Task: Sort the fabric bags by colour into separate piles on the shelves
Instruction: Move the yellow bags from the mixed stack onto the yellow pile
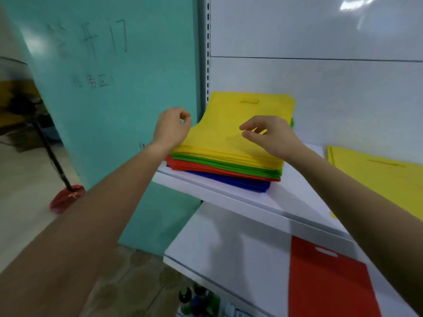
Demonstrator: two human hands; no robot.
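A stack of fabric bags (229,165) lies on the upper white shelf (229,195), layered yellow on top, then green, red and blue. The top yellow bag (235,115) has a cut-out handle at its far end. My left hand (171,128) is at the stack's left edge with fingers curled and thumb meeting the index tip; no fabric shows between them. My right hand (267,136) hovers just above the yellow bag, thumb and fingers slightly apart. A separate yellow pile (377,179) lies to the right on the same shelf. One red bag (327,282) lies on the lower shelf (229,248).
A teal wall panel (114,110) stands directly left of the shelving, with a slotted upright (207,42) at its edge. A red-based broom (66,197) leans on the floor at the left. Several bottles (196,298) stand below the lower shelf.
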